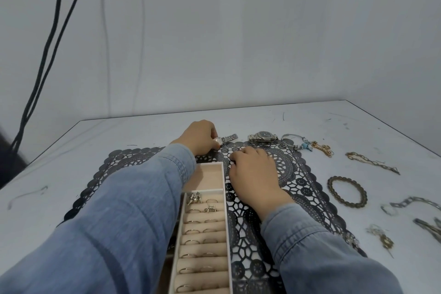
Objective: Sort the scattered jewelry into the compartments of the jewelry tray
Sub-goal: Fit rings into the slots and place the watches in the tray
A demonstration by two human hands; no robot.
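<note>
The beige jewelry tray [226, 200] lies on a black lace mat, its ring rolls holding several rings [210, 207] and its far compartment [210, 175] bare. My left hand [199, 137] reaches past the tray's far end and grips a small silver watch [225, 139] with a mesh band. My right hand [254, 169] rests palm down on the mat beside the tray, fingers curled; I cannot tell whether it holds anything. My left sleeve hides the tray's left part.
A larger silver watch [262, 137], a bangle with a blue charm [297, 142], gold chains [372, 162], a round brass bracelet [347, 191] and more pieces [410, 205] lie on the white table to the right. Black cables [45, 59] hang at the left wall.
</note>
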